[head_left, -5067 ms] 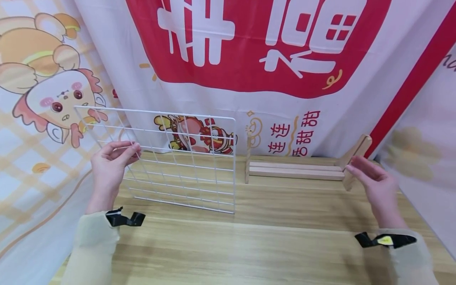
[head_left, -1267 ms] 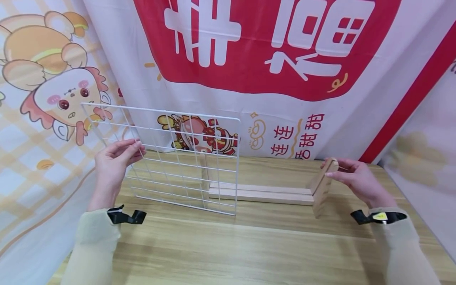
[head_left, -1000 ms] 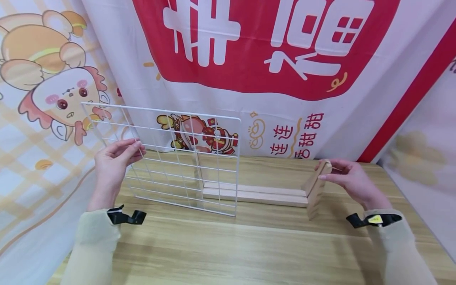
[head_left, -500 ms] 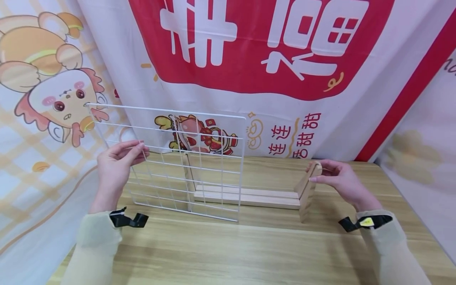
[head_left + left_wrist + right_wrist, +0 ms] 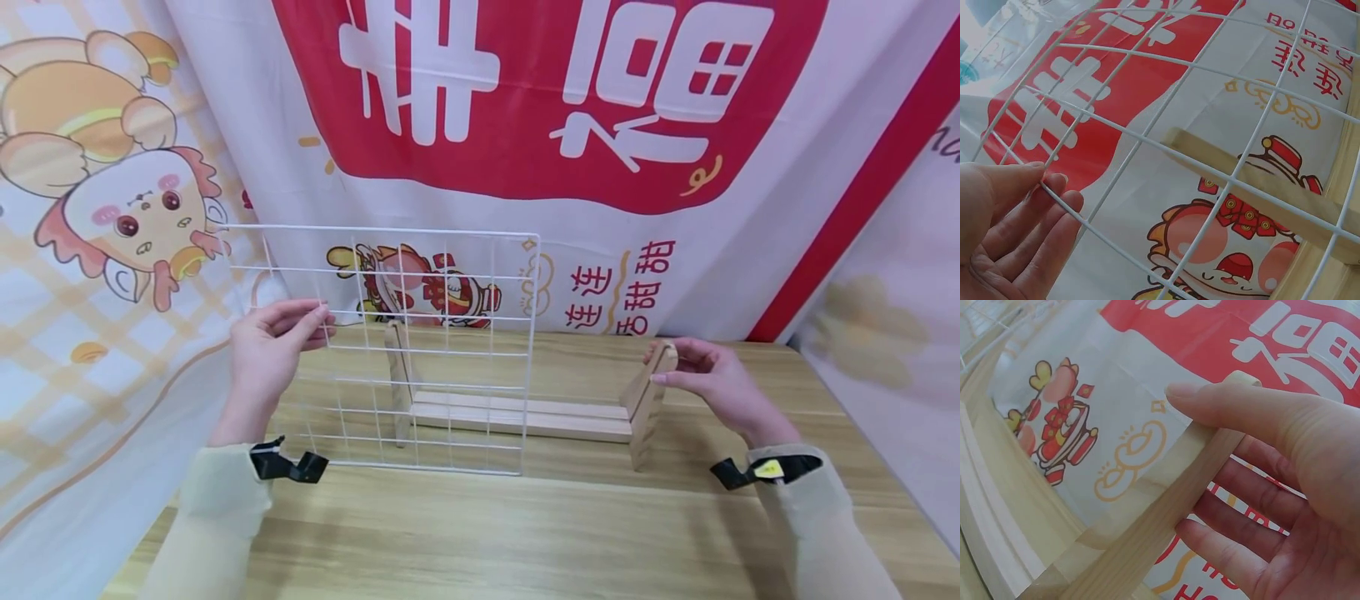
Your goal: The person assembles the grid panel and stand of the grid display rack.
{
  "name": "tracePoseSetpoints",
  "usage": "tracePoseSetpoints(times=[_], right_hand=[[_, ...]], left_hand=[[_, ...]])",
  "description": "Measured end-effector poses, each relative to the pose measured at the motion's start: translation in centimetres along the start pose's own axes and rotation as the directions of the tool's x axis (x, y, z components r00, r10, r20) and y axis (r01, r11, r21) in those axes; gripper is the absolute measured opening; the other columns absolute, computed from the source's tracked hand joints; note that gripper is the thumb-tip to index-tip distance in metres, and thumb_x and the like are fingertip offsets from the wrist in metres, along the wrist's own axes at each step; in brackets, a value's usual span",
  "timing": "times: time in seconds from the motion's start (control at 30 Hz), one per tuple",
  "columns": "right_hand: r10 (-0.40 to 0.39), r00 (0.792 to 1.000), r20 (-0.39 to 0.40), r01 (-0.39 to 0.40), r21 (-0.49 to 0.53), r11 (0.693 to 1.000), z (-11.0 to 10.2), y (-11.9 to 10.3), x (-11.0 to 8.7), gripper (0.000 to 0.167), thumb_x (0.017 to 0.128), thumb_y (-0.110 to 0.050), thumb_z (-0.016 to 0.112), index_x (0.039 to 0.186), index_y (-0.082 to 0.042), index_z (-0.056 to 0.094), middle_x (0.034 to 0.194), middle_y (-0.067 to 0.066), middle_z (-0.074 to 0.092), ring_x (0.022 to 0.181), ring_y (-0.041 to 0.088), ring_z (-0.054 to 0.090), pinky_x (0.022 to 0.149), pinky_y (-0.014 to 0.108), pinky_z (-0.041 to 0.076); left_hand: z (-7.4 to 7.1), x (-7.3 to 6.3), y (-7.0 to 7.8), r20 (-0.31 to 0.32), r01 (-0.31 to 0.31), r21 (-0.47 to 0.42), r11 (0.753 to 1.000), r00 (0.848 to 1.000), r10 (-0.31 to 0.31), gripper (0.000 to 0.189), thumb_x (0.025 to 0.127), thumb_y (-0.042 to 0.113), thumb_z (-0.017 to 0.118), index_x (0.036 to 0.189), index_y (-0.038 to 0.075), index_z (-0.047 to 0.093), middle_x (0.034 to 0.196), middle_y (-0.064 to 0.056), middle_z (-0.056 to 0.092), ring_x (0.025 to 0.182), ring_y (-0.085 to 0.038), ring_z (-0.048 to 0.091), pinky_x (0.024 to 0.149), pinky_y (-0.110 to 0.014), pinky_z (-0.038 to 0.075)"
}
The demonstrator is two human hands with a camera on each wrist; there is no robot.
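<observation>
My left hand (image 5: 270,358) pinches a white wire grid panel (image 5: 447,316) near its left side, holding it upright. In the left wrist view the thumb and fingertips meet at a wire (image 5: 1097,229). Behind the grid's right half stands a pale wooden stand (image 5: 577,423), made of two slanted end pieces joined by a grooved bar. Its left end piece (image 5: 401,383) shows through the wires. My right hand (image 5: 723,387) grips the top of the right end piece (image 5: 647,412); in the right wrist view the thumb (image 5: 1210,403) lies on one side and the fingers on the other.
A wood-grain table (image 5: 465,533) lies beneath everything. White cloth with red print (image 5: 600,167) hangs along its back edge. A cartoon-printed cloth (image 5: 75,250) closes the left side, and a pale cloth (image 5: 900,317) the right.
My right hand has taken hold of the stand and moved it left and nearer, behind the grid. My left hand has moved the grid to the right and turned it to face me more squarely.
</observation>
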State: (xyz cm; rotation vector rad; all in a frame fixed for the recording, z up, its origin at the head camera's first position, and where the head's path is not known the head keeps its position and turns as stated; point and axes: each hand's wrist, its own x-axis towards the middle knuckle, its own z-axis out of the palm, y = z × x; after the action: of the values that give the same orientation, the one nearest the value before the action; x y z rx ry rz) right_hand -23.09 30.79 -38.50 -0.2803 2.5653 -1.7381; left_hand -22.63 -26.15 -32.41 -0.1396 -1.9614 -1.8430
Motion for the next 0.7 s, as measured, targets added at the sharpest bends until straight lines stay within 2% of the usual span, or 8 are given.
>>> tracePoseSetpoints(times=[0.33, 0.6, 0.7], right_hand=[[-0.041, 0.999, 0.006, 0.040, 0.030, 0.999, 0.3, 0.1, 0.0, 0.047, 0.092, -0.018, 0.080, 0.131, -0.002, 0.061, 0.116, 0.001, 0.070, 0.098, 0.018, 0.063, 0.083, 0.030, 0.057], [-0.060, 0.998, 0.006, 0.060, 0.038, 0.997, 0.3, 0.4, 0.0, 0.041, 0.092, -0.017, 0.079, 0.129, -0.009, 0.065, 0.117, 0.000, 0.070, 0.099, 0.017, 0.063, 0.083, 0.030, 0.058], [-0.075, 0.997, 0.008, 0.074, 0.045, 0.996, 0.3, 0.5, 0.0, 0.042, 0.092, -0.015, 0.079, 0.130, -0.005, 0.063, 0.117, 0.001, 0.070, 0.099, 0.016, 0.063, 0.083, 0.030, 0.058]], left_hand=[[2.2, 0.1, 0.4, 0.015, 0.013, 0.006, 1.000, 1.000, -0.013, 0.036, 0.090, 0.019, 0.080, 0.113, -0.008, 0.071, 0.089, -0.008, 0.077, 0.076, -0.021, 0.076, 0.070, -0.032, 0.062], [4.6, 0.2, 1.4, 0.046, 0.043, -0.066, 0.997, 0.998, -0.040, 0.037, 0.090, 0.013, 0.081, 0.113, -0.013, 0.069, 0.090, -0.011, 0.077, 0.072, -0.020, 0.075, 0.069, -0.034, 0.062], [5.5, 0.3, 1.7, 0.065, 0.040, -0.071, 0.997, 0.997, -0.035, 0.034, 0.090, 0.012, 0.081, 0.112, -0.011, 0.070, 0.091, -0.013, 0.076, 0.073, -0.021, 0.075, 0.069, -0.034, 0.062]])
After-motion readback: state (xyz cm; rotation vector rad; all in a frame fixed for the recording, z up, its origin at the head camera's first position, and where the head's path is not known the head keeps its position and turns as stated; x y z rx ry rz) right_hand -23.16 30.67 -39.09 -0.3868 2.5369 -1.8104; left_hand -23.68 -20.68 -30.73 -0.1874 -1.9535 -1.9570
